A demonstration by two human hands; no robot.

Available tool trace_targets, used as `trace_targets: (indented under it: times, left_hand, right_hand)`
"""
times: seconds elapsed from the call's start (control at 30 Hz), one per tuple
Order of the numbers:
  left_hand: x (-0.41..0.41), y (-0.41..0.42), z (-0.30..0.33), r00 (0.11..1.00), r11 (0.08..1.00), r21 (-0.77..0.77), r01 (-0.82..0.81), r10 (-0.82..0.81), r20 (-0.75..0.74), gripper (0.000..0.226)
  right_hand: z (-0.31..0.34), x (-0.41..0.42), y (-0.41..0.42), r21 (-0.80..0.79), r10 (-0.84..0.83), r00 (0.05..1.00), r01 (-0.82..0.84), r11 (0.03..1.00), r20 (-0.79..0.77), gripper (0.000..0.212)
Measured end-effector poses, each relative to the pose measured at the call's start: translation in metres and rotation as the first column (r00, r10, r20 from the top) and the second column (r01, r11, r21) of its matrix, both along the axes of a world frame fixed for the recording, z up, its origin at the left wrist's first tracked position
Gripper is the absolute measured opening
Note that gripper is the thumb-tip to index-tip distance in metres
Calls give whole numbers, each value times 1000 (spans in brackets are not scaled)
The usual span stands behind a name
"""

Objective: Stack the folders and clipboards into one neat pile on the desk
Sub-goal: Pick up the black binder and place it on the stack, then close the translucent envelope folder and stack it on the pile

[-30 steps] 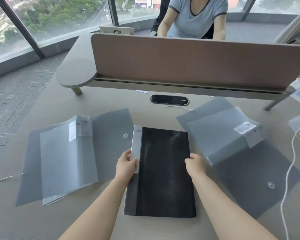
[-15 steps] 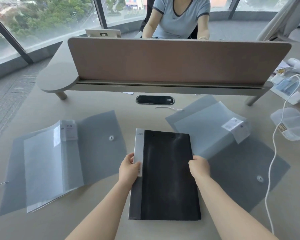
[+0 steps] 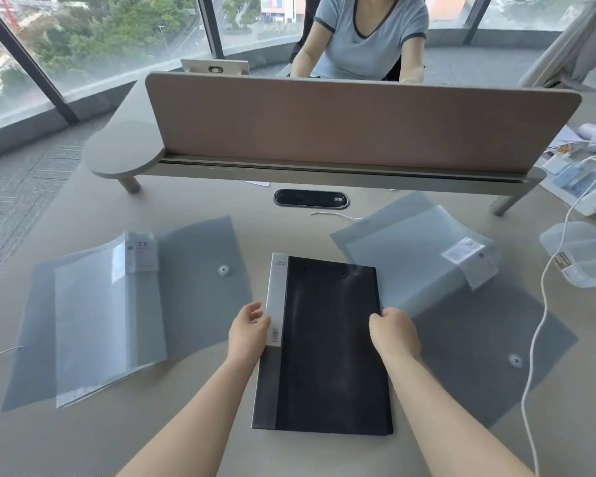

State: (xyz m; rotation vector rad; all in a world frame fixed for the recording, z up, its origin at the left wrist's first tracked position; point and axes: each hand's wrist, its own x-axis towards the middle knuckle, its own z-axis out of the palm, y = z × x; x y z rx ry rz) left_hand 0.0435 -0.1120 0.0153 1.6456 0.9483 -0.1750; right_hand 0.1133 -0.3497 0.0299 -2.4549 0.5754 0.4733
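A black folder [image 3: 327,342] with a white label strip lies flat on the beige desk [image 3: 193,442] in front of me. My left hand [image 3: 248,330] rests against its left edge and my right hand [image 3: 393,333] holds its right edge. To the left lies a grey snap envelope [image 3: 200,287] with a clear display folder [image 3: 93,315] on top of it. At the right a frosted clear folder [image 3: 413,253] lies over another grey snap envelope [image 3: 489,356].
A brown divider screen [image 3: 351,122] on a raised shelf crosses the back of the desk, with a cable port [image 3: 310,198] below it. A person sits behind it. A white cable [image 3: 544,325], a clear plastic box [image 3: 582,253] and small white items lie at the right.
My view has drifted left and tilted up slightly. Both hands stay at the black folder's side edges, and the folder has barely shifted.
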Motion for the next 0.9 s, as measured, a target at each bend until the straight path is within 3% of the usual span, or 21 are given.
trace_targets:
  times: [0.13,0.2,0.3,0.47,0.7,0.9]
  left_hand:
    - [-7,13,5,999,995,100,-26,24,25,34]
    - [-12,24,8,999,990,133,-42,38,39,33]
    - [-17,42,12,997,983,172,-63,55,51,34]
    - [-29,77,16,996,962,264,-69,53,68,38]
    - [-46,133,11,997,820,571,18,30,-75,56]
    - [-59,168,-4,967,776,617,130,37,-251,81]
  right_hand:
    - [11,0,21,-3,100,989,-101,995,109,26]
    - [18,1,40,19,151,975,-156,988,162,12]
    - [29,3,72,69,207,951,-228,971,231,35]
    - [38,0,130,155,319,903,-372,915,286,35]
    - [34,-8,206,232,520,840,-542,808,151,49]
    - [12,-5,245,172,552,831,-536,827,-63,62]
